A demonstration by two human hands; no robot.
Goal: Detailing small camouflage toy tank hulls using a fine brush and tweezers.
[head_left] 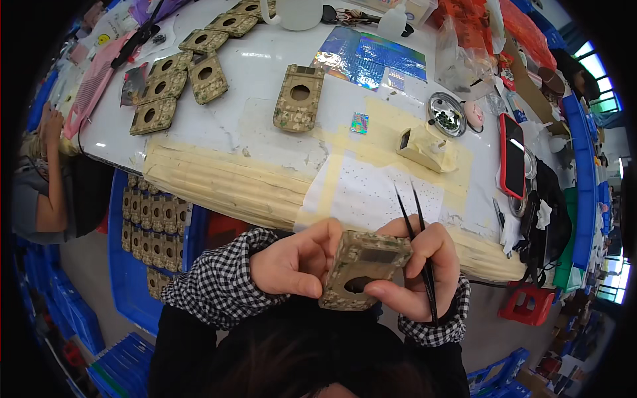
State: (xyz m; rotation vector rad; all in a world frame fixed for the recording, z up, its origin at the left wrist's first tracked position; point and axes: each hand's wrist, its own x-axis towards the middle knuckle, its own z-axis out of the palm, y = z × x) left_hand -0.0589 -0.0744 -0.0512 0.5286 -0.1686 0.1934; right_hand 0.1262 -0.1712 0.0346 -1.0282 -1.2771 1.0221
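Observation:
Above my lap, in front of the table edge, I hold a camouflage-patterned housing (pixel 346 264) with a round hole and a dark rectangular window. My left hand (pixel 288 265) grips its left side, thumb against the edge. On the right side my right hand (pixel 424 268) pinches it, thumb beside the hole. Black tweezers (pixel 431 292) also sit in that hand, their two tips pointing up and apart over white paper (pixel 355 189) dotted with tiny dark specks. A similar housing (pixel 296 118) lies on the table, with a small shiny sticker (pixel 359 123) to its right.
Several more housings (pixel 154 114) lie at the far left; others fill a blue crate (pixel 136 292) below. Holographic sheets (pixel 371 56), a tape-wrapped block (pixel 428 149), a metal dish (pixel 432 107) and a red-cased phone (pixel 513 156) occupy the table. Another person's arm (pixel 53 172) shows at left.

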